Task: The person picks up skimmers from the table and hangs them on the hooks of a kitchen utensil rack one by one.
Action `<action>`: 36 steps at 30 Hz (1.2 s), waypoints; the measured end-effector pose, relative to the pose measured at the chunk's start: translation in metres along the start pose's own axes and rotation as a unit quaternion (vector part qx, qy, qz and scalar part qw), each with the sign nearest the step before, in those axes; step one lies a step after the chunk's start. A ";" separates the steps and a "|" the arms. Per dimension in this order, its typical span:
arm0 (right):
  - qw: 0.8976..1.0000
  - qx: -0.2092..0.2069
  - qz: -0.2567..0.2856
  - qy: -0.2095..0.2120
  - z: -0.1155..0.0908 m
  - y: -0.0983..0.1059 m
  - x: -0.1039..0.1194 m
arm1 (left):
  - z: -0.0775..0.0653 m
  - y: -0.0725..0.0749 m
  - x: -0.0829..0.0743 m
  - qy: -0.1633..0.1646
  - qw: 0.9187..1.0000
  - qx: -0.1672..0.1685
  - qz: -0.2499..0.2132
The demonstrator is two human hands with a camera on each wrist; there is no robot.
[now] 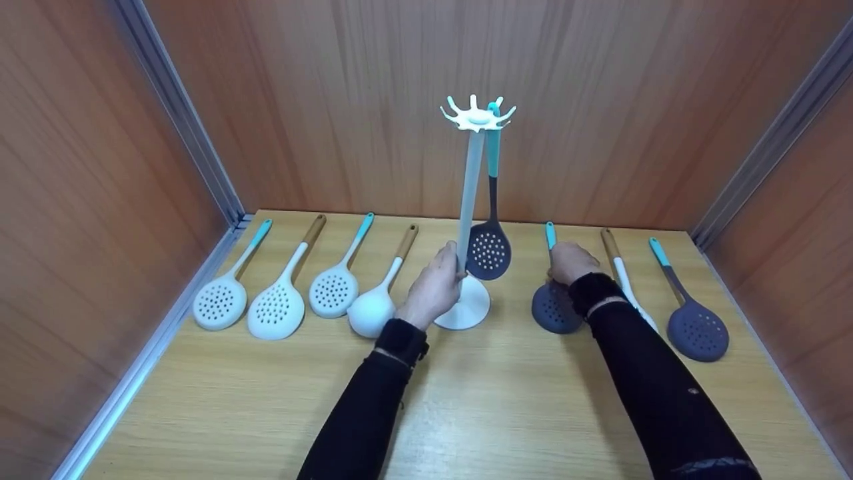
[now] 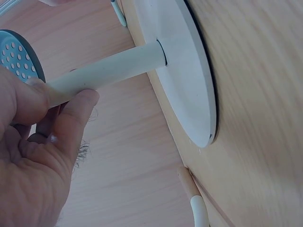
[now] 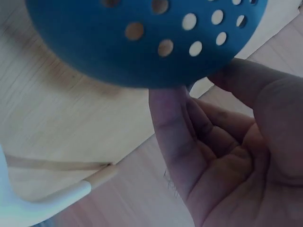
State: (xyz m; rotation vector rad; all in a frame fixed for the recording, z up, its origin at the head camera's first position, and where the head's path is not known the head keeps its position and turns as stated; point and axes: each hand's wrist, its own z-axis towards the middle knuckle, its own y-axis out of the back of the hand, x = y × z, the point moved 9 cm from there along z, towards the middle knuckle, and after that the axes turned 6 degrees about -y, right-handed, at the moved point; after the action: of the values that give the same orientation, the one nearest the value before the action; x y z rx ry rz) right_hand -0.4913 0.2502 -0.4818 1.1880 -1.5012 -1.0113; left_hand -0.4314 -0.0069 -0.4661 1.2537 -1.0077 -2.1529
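My left hand [image 1: 433, 283] grips the upright pole [image 1: 470, 193] of a white utensil stand, low down above its round base [image 1: 466, 307]. In the left wrist view, thumb and fingers wrap the pole [image 2: 113, 66] near a hanging skimmer head [image 2: 18, 56]. That dark skimmer [image 1: 489, 250] hangs by its turquoise handle from the stand's hooked crown [image 1: 478, 119]. Over to the right, my right hand [image 1: 573, 263] holds a second dark skimmer [image 1: 554, 310] with a turquoise handle. The right wrist view has its perforated head [image 3: 118, 56] close up, fingers pinching just behind it.
Left of the stand lie white skimmers [image 1: 220, 303] and a white ladle [image 1: 372, 312] with a wooden handle. On the right are a white utensil [image 1: 623, 273] with a wooden handle and another dark skimmer [image 1: 698, 331]. Wood-grain panels [image 1: 333, 100] enclose the table [image 1: 466, 413].
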 end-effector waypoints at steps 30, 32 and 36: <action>0.995 0.038 0.092 -0.025 -0.006 0.002 -0.012 | 0.002 -0.002 0.004 0.025 1.000 0.007 -0.010; 0.993 0.042 0.108 -0.021 -0.008 0.004 -0.010 | 0.001 -0.002 0.004 0.026 1.000 0.008 -0.010; 0.991 0.044 0.127 -0.016 -0.012 0.008 -0.006 | 0.001 -0.002 0.005 0.030 0.999 0.010 -0.012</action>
State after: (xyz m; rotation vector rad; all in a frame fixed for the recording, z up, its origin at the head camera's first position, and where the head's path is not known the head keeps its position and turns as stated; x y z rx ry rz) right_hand -0.4806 0.2568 -0.4725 1.0121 -1.6879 -0.8027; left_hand -0.4347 -0.0085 -0.4705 1.3391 -0.9971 -2.1154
